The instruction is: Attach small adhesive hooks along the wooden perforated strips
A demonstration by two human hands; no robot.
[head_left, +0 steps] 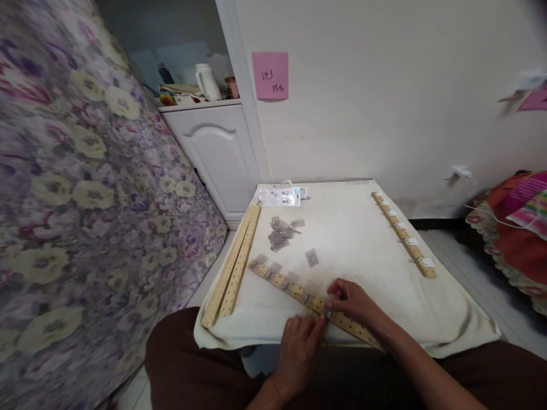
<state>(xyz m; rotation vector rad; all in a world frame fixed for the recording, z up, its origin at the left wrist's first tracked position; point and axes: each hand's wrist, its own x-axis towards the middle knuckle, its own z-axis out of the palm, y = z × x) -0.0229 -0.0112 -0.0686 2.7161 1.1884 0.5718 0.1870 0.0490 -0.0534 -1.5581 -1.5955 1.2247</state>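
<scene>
A narrow, pale wooden strip [294, 290], pierced by rows of small dark holes, is laid slantwise across the near part of a desk [354, 239] that is draped in soft, slightly creased cream cloth. Along the strip small shiny metal pieces are set at intervals, with thin, see-through tabs beside several of them.

The right hand [351, 300] is reached in from the right, palm down over the strip, its thumb and fingers bent close around a small metal piece [328, 312] — whether it is truly gripped cannot be told. The left hand [299, 344] is held low at the near edge, fingers partly curled, the foremost fingertips brought to the strip just beside that piece; how firmly anything is held cannot be told.

Beyond, a filmy grey heap of clear pieces [280, 236] is gathered, with one flat clear piece [311, 257] lying apart. Two long perforated boards [243, 256] are lined along the left edge; near the right edge a matching strip [401, 232] is studded with white tabs. Between heap and right-hand strip, a broad stretch of cloth is left — the widest room for movement.
</scene>
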